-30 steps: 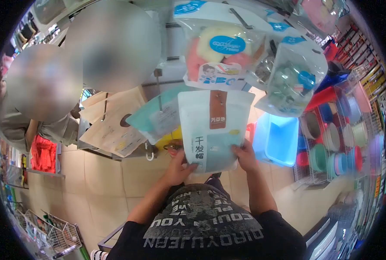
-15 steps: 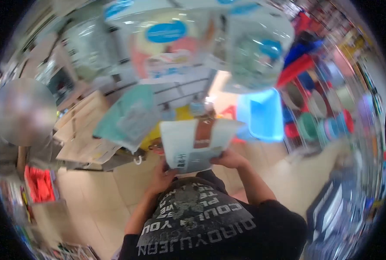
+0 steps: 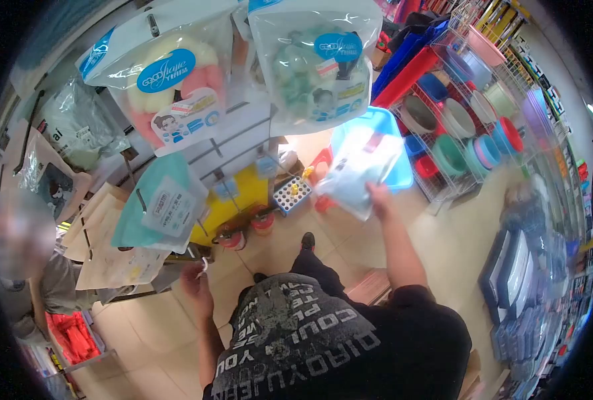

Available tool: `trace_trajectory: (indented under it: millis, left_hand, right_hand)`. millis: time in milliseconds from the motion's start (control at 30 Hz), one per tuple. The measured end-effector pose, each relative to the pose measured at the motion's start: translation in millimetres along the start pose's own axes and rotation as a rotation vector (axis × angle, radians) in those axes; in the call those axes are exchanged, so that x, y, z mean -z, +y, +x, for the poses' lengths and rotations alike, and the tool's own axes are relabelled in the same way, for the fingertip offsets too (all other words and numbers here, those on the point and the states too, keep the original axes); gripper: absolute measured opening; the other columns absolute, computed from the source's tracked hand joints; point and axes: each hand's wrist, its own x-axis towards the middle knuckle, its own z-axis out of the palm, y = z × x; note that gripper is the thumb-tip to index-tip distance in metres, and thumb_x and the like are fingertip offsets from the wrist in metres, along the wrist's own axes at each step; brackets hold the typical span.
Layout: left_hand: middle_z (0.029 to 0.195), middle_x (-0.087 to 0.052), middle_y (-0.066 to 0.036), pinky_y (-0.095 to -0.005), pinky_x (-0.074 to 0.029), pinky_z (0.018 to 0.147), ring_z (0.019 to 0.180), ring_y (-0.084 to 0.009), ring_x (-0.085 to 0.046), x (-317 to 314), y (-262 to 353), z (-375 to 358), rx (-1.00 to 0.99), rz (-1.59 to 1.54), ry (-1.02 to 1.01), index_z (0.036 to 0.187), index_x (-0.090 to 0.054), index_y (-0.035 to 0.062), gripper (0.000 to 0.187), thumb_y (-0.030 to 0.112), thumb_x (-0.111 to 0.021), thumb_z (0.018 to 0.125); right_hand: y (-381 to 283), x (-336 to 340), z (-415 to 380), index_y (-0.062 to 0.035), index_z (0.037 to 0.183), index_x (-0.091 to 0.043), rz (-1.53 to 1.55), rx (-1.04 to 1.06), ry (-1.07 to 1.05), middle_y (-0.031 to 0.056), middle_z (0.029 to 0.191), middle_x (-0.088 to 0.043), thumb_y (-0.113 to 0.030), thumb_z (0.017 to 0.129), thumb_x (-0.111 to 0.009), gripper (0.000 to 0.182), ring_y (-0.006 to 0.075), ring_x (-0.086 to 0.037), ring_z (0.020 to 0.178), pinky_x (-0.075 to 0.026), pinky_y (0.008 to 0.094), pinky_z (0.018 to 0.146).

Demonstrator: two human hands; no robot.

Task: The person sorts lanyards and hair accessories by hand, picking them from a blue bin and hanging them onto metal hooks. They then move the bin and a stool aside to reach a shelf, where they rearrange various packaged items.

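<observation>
Two big bagged hair-wrap packs (image 3: 170, 73) hang at the upper left and centre of the frame, with a wire rack of bowls (image 3: 466, 127) to the right. The right hand (image 3: 378, 199) pinches a pale pouch (image 3: 356, 175) by its lower edge at centre right; it looks light, soft and slick, best gripped at a corner. The left hand (image 3: 195, 288), lower left, is loosely curled near a hook (image 3: 203, 267).

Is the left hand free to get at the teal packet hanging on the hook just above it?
Probably yes. The left hand looks empty and sits just below the teal packet, with nothing between them. The right hand holds the white pouch well off to the other side.
</observation>
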Motion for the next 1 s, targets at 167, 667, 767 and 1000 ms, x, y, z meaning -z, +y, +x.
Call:
trace_trajectory:
  millis: [167,667,767,1000]
  left_hand:
    - [0.113,-0.047,-0.009,-0.0324,-0.043,0.085,0.103,-0.0195,-0.049,14,24,14,0.028,0.144,0.355,0.118,-0.041,0.0034,0.041,-0.004,-0.052,0.080]
    - [0.109,-0.053,-0.010,-0.0310,-0.044,0.081,0.100,-0.0200,-0.052,-23,65,59,-0.050,0.082,0.400,0.123,-0.039,0.0000,0.048,-0.002,-0.059,0.080]
    - [0.105,-0.055,-0.009,-0.0310,-0.044,0.081,0.096,-0.0188,-0.055,-22,46,67,-0.023,0.005,0.341,0.117,-0.044,-0.0007,0.040,-0.001,-0.060,0.080]
    - [0.107,-0.056,-0.007,-0.0309,-0.043,0.085,0.099,-0.0148,-0.052,-15,42,48,-0.060,-0.245,0.304,0.116,-0.047,0.0002,0.030,0.003,-0.053,0.087]
  right_hand:
    - [-86,41,75,0.0020,0.114,-0.053,-0.712,0.350,0.189,0.0249,0.105,-0.060,-0.031,0.078,-0.064,0.050,0.0381,-0.058,0.100,-0.044,0.0410,0.086]
    - [87,-149,-102,0.0021,0.109,-0.054,-0.418,-0.086,-0.738,0.0107,0.086,-0.063,-0.013,0.080,-0.060,0.033,0.0158,-0.060,0.074,-0.049,0.0282,0.062]
    - [66,-176,-147,0.0004,0.109,-0.056,-0.470,-0.078,-0.935,0.0117,0.089,-0.065,-0.016,0.083,-0.059,0.032,0.0168,-0.063,0.081,-0.049,0.0289,0.071]
    - [-4,-200,-161,0.0001,0.108,-0.055,-0.567,0.373,-0.997,0.0105,0.090,-0.065,-0.010,0.081,-0.061,0.030,0.0182,-0.063,0.082,-0.050,0.0298,0.075]
